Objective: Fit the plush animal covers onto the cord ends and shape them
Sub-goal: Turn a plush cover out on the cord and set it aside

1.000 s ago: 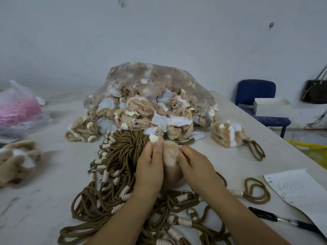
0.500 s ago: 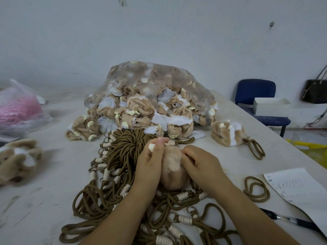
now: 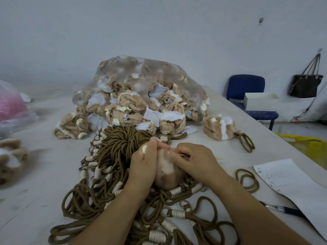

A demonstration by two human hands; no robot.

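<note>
A tan plush animal cover (image 3: 165,171) sits between my two hands above a heap of brown cords (image 3: 120,147) with cream-wrapped ends. My left hand (image 3: 144,162) grips the cover's left side, a small cream ear showing by the thumb. My right hand (image 3: 192,160) pinches the cover's top edge, fingers curled, with a thin wooden stick (image 3: 218,158) poking out to its right. The cord end inside the cover is hidden. A fitted plush animal (image 3: 220,129) with its cord loop lies at the right.
A clear plastic bag (image 3: 141,82) spills several unfitted covers at the back. A loose cord loop (image 3: 247,179), a paper sheet (image 3: 290,184) and a pen (image 3: 284,210) lie right. Another plush (image 3: 12,156) and a pink-filled bag (image 3: 12,105) are left. A blue chair (image 3: 247,89) stands beyond the table edge.
The cover has sunk lower onto the cord heap and both hands have closed in over its top. My right fingers moved left toward the left thumb.
</note>
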